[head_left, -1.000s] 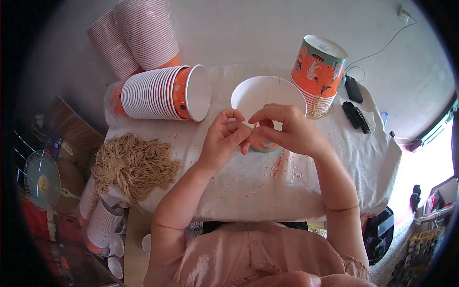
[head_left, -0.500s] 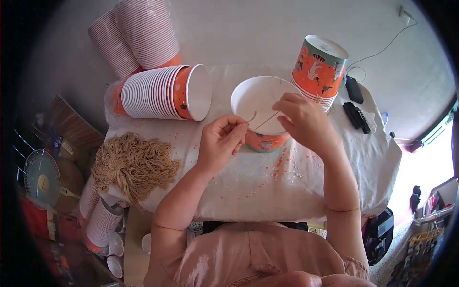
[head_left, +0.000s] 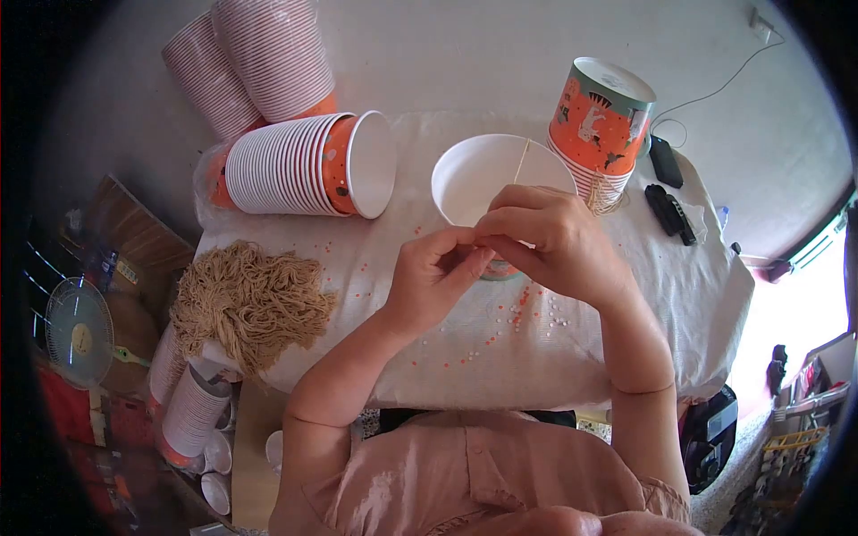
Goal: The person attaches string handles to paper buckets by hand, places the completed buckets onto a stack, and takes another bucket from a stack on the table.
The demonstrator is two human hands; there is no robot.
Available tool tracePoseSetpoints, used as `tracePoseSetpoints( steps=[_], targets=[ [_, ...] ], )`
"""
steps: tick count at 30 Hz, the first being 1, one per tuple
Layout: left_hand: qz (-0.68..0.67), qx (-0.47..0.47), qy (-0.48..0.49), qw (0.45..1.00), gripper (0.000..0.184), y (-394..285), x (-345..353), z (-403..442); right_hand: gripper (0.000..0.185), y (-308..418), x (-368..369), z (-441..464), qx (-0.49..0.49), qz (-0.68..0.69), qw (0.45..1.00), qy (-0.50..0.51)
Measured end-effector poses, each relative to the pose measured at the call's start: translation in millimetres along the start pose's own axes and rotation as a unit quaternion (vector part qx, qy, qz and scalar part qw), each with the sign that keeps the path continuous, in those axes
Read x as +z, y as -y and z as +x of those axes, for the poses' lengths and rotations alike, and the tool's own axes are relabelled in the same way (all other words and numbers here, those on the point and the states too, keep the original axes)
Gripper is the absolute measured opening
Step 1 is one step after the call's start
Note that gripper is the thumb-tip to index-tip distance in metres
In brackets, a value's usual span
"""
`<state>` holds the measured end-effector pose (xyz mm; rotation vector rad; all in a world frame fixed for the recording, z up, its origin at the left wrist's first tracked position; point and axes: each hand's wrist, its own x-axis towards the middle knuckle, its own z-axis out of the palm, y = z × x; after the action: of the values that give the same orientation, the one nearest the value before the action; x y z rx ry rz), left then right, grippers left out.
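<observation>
Over the near side of an upright white-lined paper bucket (head_left: 460,179), my two hands meet at the fingertips. My left hand (head_left: 433,277) is closed in a pinch. Pinched as well, my right hand (head_left: 559,241) sits against it and covers part of the bucket's rim and front. A thin beige string (head_left: 523,163) hangs over the bucket's far rim and runs down toward my right hand's fingers. Its end between the fingertips is hidden. Small orange and white paper dots (head_left: 527,308) are scattered on the cloth below my hands.
A heap of beige strings (head_left: 255,308) lies at the left. Stacked buckets (head_left: 281,170) lie on their side behind it. At the right stand upside-down orange buckets (head_left: 594,125), near a phone (head_left: 664,163) and a black tool (head_left: 668,214). A white cloth (head_left: 429,357) covers the table.
My right hand has come down and left to meet my left hand, which has shifted slightly right. The string end seen between them earlier is now hidden by the fingers.
</observation>
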<state>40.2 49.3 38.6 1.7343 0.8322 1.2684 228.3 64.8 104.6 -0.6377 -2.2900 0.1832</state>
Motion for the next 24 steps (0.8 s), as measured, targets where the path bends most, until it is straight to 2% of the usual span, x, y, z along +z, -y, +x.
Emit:
tracePoseSetpoints(
  steps=[2,4,6,9,11,14,24],
  targets=[
    [-0.101,-0.03,0.002,0.994,0.012,2,1,0,0.013,-4,2,0,-0.001,0.012,1.0,0.001],
    [-0.132,-0.056,0.008,0.99,0.011,5,-8,3,0.017,-10,5,0,0.045,-0.041,0.995,-0.082],
    [-0.183,-0.085,0.001,0.979,0.011,5,-10,7,0.021,-15,2,-2,0.049,-0.038,0.994,-0.091],
    [-0.188,-0.096,0.015,0.977,0.011,8,-16,8,0.022,-9,-7,-3,0.065,0.013,0.996,-0.054],
    [-0.184,-0.098,0.012,0.978,0.011,7,-16,8,0.022,-3,-11,-3,0.08,0.06,0.995,0.007],
    [-0.185,-0.094,0.012,0.978,0.011,8,-16,8,0.02,-2,-6,-3,0.073,0.036,0.996,0.027],
    [-0.164,-0.086,0.013,0.983,0.012,8,-14,7,0.011,-10,6,-2,0.065,0.04,0.997,-0.006]
  ],
)
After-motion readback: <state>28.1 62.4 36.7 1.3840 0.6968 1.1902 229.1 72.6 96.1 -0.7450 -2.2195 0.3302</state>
